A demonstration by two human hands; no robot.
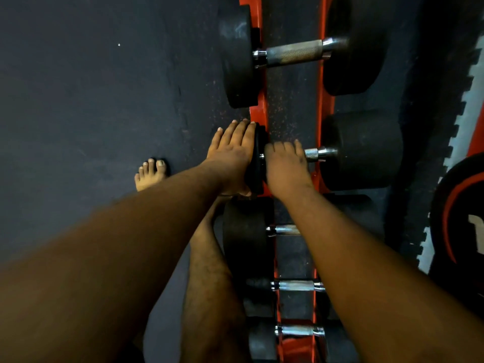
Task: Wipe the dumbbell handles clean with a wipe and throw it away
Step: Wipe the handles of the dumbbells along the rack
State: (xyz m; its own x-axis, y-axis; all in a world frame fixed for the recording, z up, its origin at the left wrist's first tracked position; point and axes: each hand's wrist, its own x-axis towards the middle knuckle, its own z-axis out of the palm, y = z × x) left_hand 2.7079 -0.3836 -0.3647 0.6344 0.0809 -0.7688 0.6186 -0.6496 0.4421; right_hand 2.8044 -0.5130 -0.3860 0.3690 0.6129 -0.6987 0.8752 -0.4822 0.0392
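Right hand (285, 166) wraps the dumbbell handle (313, 154) on the orange rack (258, 111), presumably scrubbing (no wipe visible, perhaps hidden under the palm), while the left hand (231, 150) lies flat on the end plate (258, 158), likely bracing it.

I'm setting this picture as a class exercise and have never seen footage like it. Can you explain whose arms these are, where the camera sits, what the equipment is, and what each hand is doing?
There is no robot. A person wears the camera on their head, so it looks down along their own arms.

Dumbbells lie in a row across an orange rack, on a dark rubber floor. The biggest dumbbell is furthest away.

The left hand lies flat, fingers straight, against the outer plate of the second dumbbell. The right hand curls over that dumbbell's metal handle. The task needs a wipe, but none shows; one may be hidden under that hand.

A bare foot stands on the floor to the left.
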